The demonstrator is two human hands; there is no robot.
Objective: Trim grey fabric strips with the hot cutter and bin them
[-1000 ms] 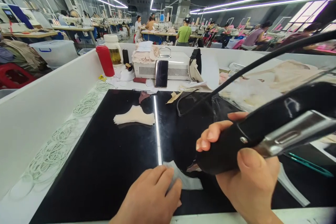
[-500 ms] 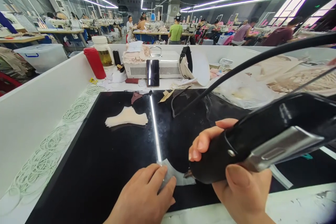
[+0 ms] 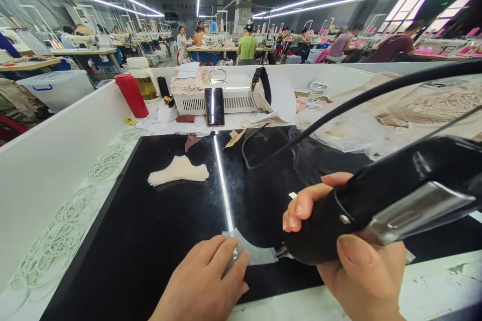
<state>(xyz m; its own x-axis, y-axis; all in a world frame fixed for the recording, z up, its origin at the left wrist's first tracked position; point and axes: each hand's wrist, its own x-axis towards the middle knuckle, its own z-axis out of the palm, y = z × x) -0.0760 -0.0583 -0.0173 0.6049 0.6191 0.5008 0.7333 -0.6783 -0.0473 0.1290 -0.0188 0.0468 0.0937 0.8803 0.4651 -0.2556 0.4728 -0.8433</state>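
On the glossy black work surface (image 3: 181, 241) lies a translucent greyish piece (image 3: 259, 255) with a curved edge. My left hand (image 3: 207, 276) rests on its left part, fingers stretched out and pressing it down. My right hand (image 3: 361, 266) is wrapped round a black corded hand tool (image 3: 406, 185) with a silver lever. The tool's narrow metal tip is at the right end of the greyish piece; whether they touch I cannot tell. Farther back and left lies a cream fabric stack (image 3: 178, 170) in a winged shape.
Pale green cord loops (image 3: 68, 215) line the left side. Behind stand a white vented box (image 3: 214, 98), a phone (image 3: 214, 106), a red cup (image 3: 131, 95) and a jar (image 3: 145, 80). The tool's black cable (image 3: 327, 120) arches across the right. Plastic bags (image 3: 346, 130) lie there too.
My right hand and the tool have moved right, the tip now nearer the greyish piece's right end. My left hand stays on the piece. The view has shifted slightly.
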